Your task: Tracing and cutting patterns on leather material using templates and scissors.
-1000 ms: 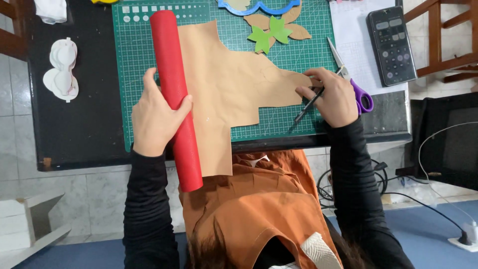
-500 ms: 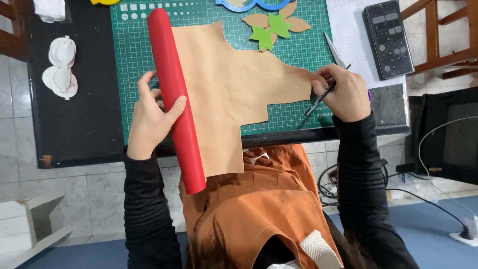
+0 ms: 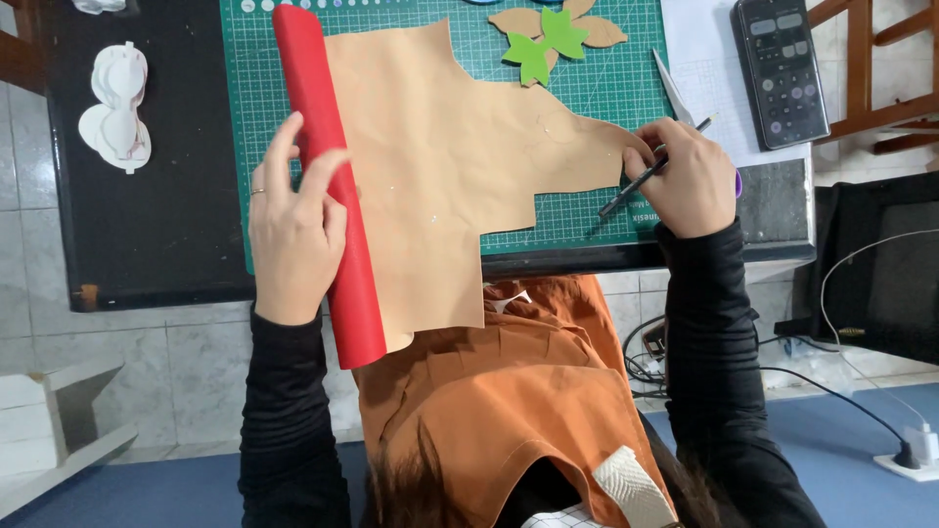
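Observation:
My left hand [image 3: 293,230] rests on a red rolled sheet [image 3: 328,186] that lies along the left edge of a tan cut foam sheet [image 3: 440,166]. The tan sheet spreads over a green cutting mat [image 3: 606,88] and hangs off the table's front edge. My right hand [image 3: 685,176] grips a dark pencil [image 3: 636,184] and also has scissors with a purple handle [image 3: 675,93] in it. Its fingers pinch the tan sheet's right-hand tip.
Green and tan leaf cut-outs [image 3: 548,34] lie at the mat's top. A dark calculator [image 3: 782,68] sits on white paper at the right. White cut-out shapes [image 3: 115,108] lie on the black tabletop [image 3: 147,244] at the left. Cables and a plug [image 3: 915,450] are on the floor.
The right hand has moved up and left onto the tan sheet's right tip, with the pencil tilted. The left hand stays on the red roll.

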